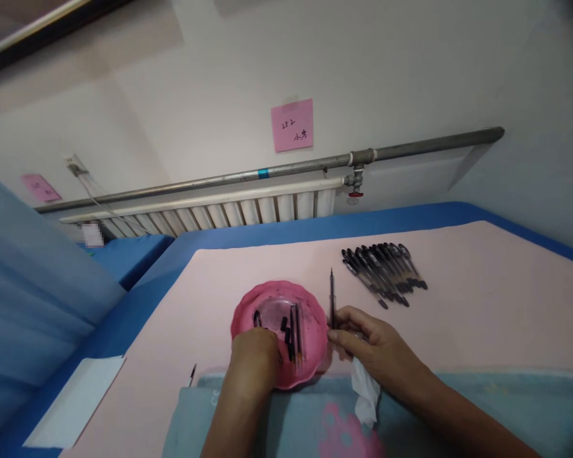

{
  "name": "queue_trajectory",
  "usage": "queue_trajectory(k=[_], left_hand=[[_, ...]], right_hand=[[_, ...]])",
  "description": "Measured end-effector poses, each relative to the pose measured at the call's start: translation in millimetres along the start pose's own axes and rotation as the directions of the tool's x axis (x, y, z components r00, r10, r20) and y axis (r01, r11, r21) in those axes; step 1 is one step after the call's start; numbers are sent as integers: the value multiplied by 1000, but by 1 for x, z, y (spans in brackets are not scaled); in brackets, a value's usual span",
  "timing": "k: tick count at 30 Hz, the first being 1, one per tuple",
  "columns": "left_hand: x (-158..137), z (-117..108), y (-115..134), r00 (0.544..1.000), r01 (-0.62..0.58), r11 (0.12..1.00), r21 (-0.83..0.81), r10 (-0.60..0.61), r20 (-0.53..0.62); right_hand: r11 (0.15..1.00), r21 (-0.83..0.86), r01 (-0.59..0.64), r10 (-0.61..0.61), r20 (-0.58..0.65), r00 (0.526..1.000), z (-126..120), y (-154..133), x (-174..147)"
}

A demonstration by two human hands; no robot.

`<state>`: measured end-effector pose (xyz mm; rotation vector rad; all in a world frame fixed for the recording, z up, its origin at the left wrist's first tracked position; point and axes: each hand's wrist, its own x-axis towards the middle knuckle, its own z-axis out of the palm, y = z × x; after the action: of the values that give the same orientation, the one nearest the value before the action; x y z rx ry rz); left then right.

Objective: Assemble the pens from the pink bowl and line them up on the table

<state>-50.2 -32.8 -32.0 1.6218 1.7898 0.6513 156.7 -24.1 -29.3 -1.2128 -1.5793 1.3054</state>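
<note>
Right hand (379,346) pinching a pen (333,298), best held steady, tip upward; tissue (365,395) beneath it. Left hand (254,356) in the bowl (317,318): hidden fingers, grip indeterminable.

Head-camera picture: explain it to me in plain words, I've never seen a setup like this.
There is no machine here: these are a person's own bare hands, seen from a camera worn on their head, looking forward and down. The right hand holds a slim pen upright, tip upward, and a white tissue hangs beneath that hand. The left hand reaches into a pink bowl; what it may be gripping is hidden. Black and clear pen parts lie in the bowl. Farther back on the pale pink surface, a group of dark pens lies side by side.
</note>
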Motion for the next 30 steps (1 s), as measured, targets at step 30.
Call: queue_trajectory(k=[30], left_hand=[[-6, 0, 48, 968, 218, 370, -903, 37, 249]], right_hand=[[782, 623, 7, 161, -213, 964, 2, -24, -8]])
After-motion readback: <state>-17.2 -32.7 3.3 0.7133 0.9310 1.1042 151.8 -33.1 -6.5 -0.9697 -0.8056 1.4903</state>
